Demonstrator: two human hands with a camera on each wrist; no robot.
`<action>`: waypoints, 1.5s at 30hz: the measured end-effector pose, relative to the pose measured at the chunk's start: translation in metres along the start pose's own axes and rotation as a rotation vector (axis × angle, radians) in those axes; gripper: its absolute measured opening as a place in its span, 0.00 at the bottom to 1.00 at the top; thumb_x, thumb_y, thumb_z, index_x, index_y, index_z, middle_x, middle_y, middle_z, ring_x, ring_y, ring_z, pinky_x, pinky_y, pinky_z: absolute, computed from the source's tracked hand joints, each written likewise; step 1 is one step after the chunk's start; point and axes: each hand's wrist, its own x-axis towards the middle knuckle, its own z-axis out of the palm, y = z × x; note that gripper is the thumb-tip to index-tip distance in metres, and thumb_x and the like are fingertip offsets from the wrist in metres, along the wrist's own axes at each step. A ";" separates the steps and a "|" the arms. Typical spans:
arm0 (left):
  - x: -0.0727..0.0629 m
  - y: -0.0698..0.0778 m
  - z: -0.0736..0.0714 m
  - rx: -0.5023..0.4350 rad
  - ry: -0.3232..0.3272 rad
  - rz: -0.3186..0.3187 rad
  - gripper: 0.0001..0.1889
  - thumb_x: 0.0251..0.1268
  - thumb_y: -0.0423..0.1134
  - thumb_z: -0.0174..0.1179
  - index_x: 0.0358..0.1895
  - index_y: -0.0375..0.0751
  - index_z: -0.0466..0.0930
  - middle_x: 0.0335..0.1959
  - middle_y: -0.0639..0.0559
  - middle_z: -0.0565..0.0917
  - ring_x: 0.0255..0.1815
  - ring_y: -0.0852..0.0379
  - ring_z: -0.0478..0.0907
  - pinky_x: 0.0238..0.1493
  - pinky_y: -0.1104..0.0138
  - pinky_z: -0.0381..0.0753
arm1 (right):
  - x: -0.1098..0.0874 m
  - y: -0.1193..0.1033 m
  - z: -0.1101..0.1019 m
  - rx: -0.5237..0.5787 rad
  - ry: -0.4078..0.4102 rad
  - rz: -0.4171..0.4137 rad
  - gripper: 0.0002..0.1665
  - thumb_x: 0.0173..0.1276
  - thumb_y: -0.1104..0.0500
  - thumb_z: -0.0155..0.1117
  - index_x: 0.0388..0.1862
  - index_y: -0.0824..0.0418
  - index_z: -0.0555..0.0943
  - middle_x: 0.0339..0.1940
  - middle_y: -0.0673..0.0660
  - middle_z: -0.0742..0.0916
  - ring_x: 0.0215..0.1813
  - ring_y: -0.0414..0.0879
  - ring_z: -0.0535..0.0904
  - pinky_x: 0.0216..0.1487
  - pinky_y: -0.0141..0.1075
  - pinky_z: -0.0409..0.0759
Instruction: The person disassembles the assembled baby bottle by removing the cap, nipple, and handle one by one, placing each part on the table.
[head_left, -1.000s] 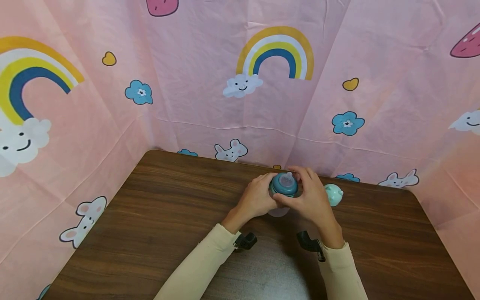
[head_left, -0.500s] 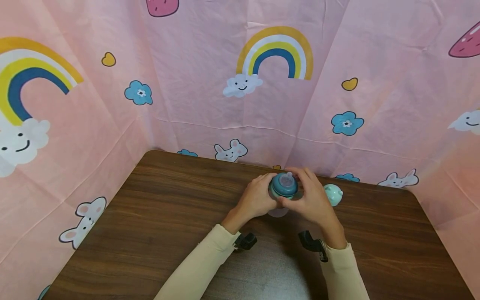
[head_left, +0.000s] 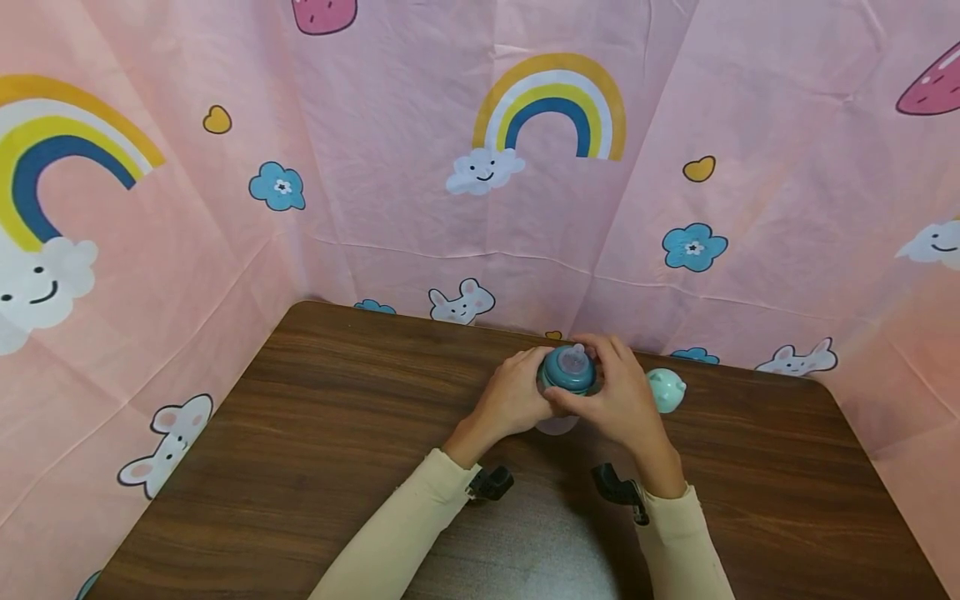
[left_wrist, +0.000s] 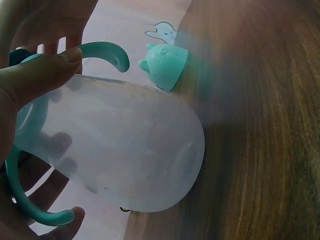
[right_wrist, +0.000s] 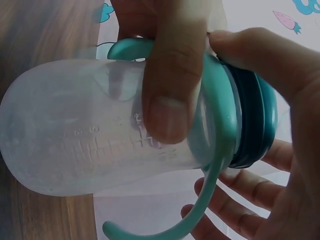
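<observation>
A baby bottle [left_wrist: 130, 142] with a frosted clear body stands roughly upright over the table, between both hands. Mint handles [right_wrist: 220, 117] ring its neck, below a dark teal collar [head_left: 568, 368] with a clear nipple [head_left: 574, 358] on top. My left hand [head_left: 513, 396] grips the body and neck, its thumb lying across the front in the right wrist view. Curled round the collar from the right is my right hand [head_left: 622, 400], thumb in front and fingers behind. Whether the base touches the table cannot be told.
A mint animal-shaped cap [head_left: 667, 390] with small ears sits on the brown wooden table [head_left: 337, 442], just right of my right hand. Pink printed cloth [head_left: 405, 167] hangs behind the table and along its sides.
My right hand's thumb moved right along the collar by half a second ago, then back left now, its wrist swinging slightly with it. My left hand and the bottle stay in place.
</observation>
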 end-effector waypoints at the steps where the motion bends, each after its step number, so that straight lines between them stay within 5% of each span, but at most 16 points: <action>1: 0.000 0.000 0.000 0.000 0.000 0.001 0.38 0.61 0.45 0.83 0.73 0.37 0.79 0.65 0.45 0.86 0.63 0.44 0.83 0.67 0.48 0.82 | 0.000 0.000 0.000 0.004 -0.002 -0.002 0.44 0.59 0.46 0.89 0.70 0.61 0.81 0.55 0.61 0.85 0.56 0.58 0.78 0.55 0.56 0.79; 10: 0.000 0.000 0.000 0.005 0.000 0.017 0.38 0.62 0.45 0.83 0.73 0.36 0.78 0.65 0.44 0.86 0.64 0.43 0.83 0.67 0.48 0.82 | 0.001 0.002 -0.002 0.086 -0.023 -0.030 0.43 0.59 0.50 0.88 0.70 0.62 0.81 0.56 0.60 0.84 0.57 0.56 0.81 0.57 0.62 0.86; 27: 0.001 0.000 -0.001 0.010 0.007 0.030 0.39 0.61 0.44 0.84 0.72 0.35 0.78 0.65 0.42 0.86 0.64 0.42 0.83 0.67 0.47 0.82 | 0.001 0.006 -0.009 0.142 -0.089 -0.093 0.44 0.61 0.58 0.85 0.75 0.63 0.77 0.64 0.62 0.84 0.63 0.58 0.81 0.61 0.60 0.85; 38: 0.001 0.001 -0.001 -0.001 -0.006 0.015 0.39 0.60 0.43 0.84 0.72 0.35 0.78 0.65 0.43 0.86 0.64 0.43 0.83 0.68 0.47 0.81 | 0.000 0.001 -0.005 0.038 -0.042 0.043 0.53 0.54 0.44 0.93 0.74 0.60 0.78 0.60 0.61 0.84 0.59 0.58 0.78 0.60 0.58 0.79; 45: 0.000 0.000 0.000 0.009 0.009 0.030 0.38 0.60 0.45 0.84 0.71 0.35 0.79 0.64 0.43 0.86 0.63 0.43 0.83 0.67 0.48 0.82 | 0.000 0.000 -0.003 0.023 -0.021 0.031 0.50 0.55 0.45 0.92 0.72 0.61 0.80 0.58 0.60 0.85 0.58 0.58 0.78 0.58 0.56 0.79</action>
